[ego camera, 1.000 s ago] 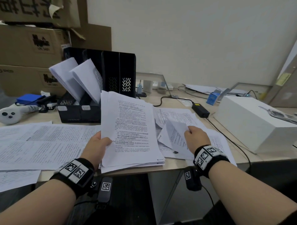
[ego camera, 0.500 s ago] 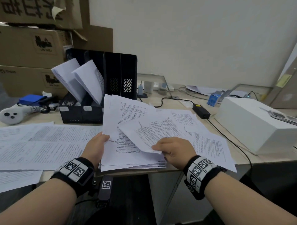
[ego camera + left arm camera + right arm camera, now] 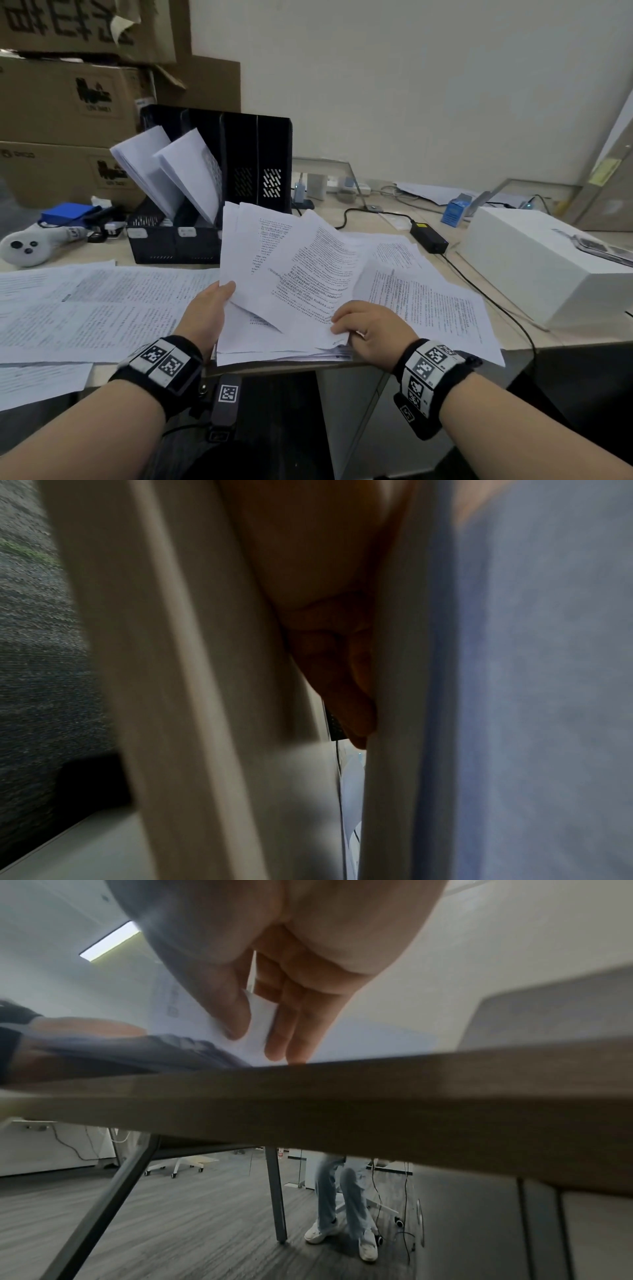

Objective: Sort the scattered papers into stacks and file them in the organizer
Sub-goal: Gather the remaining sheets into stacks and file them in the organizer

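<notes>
You sit at a pale wood-topped desk (image 3: pixel 383 219) set against a plain white wall (image 3: pixel 411 85). Left of the desk, brown cardboard boxes (image 3: pixel 68 99) stack high (printed in black). Under the desk, metal legs (image 3: pixel 276 1194) stand on grey wood-grain flooring (image 3: pixel 178 1218). Above the desk, a ceiling light panel (image 3: pixel 109 941) glows.

L hand (image 3: pixel 209 313): thumb on top of paper stack (image 3: pixel 274 349), fingers under it, grips left edge.
R hand (image 3: pixel 371 330): palm down, thumb and fingers (image 3: pixel 291 1031) pinch one sheet (image 3: pixel 308 274).
Both forearms: bare, black wrist bands w/ markers.
</notes>
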`<state>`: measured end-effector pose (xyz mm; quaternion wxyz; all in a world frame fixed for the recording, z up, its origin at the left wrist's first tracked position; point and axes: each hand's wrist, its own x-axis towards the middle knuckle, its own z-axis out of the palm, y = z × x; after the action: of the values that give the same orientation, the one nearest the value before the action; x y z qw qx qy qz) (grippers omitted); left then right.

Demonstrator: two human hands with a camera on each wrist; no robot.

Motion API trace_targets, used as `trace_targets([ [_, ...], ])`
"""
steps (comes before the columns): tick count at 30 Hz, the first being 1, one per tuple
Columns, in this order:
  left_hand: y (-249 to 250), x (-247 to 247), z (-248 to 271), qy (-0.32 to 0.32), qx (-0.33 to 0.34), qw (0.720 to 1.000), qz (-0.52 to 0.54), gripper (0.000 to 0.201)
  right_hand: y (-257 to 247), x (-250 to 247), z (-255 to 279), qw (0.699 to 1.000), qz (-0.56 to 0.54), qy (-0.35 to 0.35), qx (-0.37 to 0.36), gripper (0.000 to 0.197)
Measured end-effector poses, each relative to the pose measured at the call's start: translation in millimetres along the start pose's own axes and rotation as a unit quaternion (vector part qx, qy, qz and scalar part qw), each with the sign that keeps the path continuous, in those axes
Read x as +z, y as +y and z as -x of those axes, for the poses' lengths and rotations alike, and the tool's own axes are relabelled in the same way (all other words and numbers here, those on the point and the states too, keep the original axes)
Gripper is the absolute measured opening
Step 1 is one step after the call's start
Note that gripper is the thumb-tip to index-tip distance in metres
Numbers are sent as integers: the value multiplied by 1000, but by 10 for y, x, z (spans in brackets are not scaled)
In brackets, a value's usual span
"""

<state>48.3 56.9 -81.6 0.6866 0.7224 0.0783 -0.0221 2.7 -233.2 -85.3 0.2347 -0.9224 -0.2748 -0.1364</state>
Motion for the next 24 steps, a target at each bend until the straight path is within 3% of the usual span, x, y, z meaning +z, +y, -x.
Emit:
trace_targets([
  [6,28,41,34,-27,21,999,2,16,53,0,-23,999,19,-14,-23,28],
  [9,17,34,10,-25,14,1000,5,25,86,-27,-36,1000,6,-6,-27,21],
  [13,-14,12,-24,-32,6,999,3,16,64,-29,-69,998,12,8,-54,19],
  [17,-46,5,-54,-43,-3,999,-22,11,-43,44,-135,996,-9,41,-75,31],
  [19,-56,-3,-56,-48,-5,999,-22,15,-46,41,-161,998,2,67,-14,40],
  [21,-64,-13,-57,-53,-5,998,-21,22,14,-24,-189,987,23,95,124,39],
  [24,-96,-43,-75,-50,-3,999,-18,21,133,-129,-260,958,88,36,269,40],
])
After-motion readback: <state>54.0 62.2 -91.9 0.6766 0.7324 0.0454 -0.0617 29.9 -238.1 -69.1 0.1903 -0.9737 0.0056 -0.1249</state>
